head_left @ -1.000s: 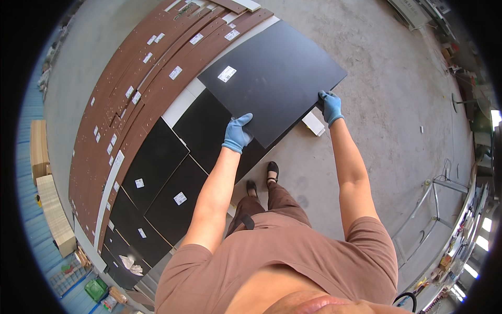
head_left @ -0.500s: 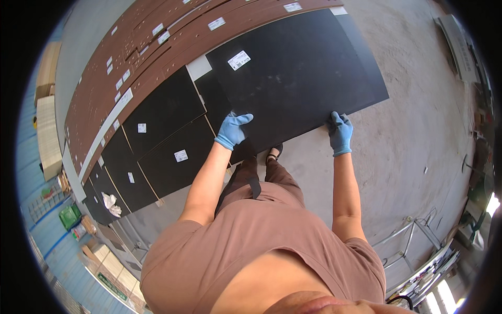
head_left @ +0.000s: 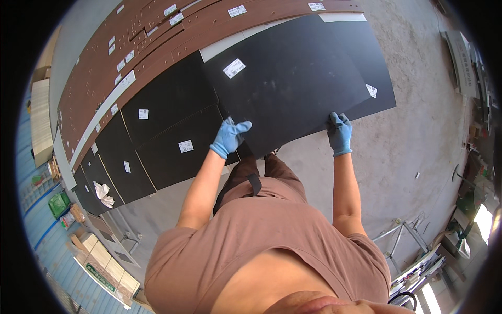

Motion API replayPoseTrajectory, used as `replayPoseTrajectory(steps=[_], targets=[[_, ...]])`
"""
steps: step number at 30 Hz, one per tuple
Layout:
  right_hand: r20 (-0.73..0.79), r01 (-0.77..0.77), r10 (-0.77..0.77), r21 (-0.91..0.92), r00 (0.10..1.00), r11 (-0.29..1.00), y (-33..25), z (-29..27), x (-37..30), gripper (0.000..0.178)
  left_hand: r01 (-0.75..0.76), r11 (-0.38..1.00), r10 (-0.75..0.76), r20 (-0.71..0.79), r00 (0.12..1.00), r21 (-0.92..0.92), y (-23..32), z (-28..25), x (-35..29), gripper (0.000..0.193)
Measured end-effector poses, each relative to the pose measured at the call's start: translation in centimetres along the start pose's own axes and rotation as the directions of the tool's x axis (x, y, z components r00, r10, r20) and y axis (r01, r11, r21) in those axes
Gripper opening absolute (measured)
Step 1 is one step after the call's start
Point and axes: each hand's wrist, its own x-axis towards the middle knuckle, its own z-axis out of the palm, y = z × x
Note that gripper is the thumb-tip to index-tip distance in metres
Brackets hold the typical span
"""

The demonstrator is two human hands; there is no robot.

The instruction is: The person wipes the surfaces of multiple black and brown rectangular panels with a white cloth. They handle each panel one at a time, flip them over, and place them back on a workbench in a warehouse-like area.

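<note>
Between my two blue-gloved hands is a dark rectangular panel (head_left: 287, 83) with a white label near its upper left corner. My left hand (head_left: 229, 137) grips its near left edge, thumb on top and the other fingers mostly hidden beneath. At the near right part, my right hand (head_left: 339, 135) is closed on the panel's edge, thumb lying on the upper face. Under it another black panel (head_left: 379, 68) sticks out to the right, a label (head_left: 371, 91) showing on it. To the left of my left hand lie more labelled black panels (head_left: 167, 123).
Brown drilled boards (head_left: 157, 47) with labels lie along the far side. Crumpled white paper (head_left: 103, 194) rests on the left panels. A metal frame (head_left: 402, 235) stands on the grey floor (head_left: 418, 136) at right, and stacked boards (head_left: 99, 256) stand at lower left.
The held panel has shifted left against the one under it, so a label on the lower panel now shows at right. My left hand has moved slightly left; both hands keep their grip.
</note>
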Motion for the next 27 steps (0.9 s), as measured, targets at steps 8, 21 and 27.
replayPoseTrajectory(steps=[8,21,27], targets=[[-0.13,0.02,-0.019,0.004,0.991,1.0,3.3,3.2,0.4,0.01,0.305,0.662,-0.01,-0.399,0.917,0.685,2.7,-2.6,3.0,0.032],[0.015,0.173,-0.174,0.012,0.985,0.985,-1.5,0.9,0.0,0.003,0.066,0.866,0.107,-0.314,0.943,0.495,0.7,0.9,-2.1,0.024],[0.281,0.157,-0.1,-0.187,0.955,0.97,-7.8,-0.4,1.9,0.034,0.272,0.936,-0.235,-0.177,0.956,0.225,-6.0,5.5,-7.8,0.02]])
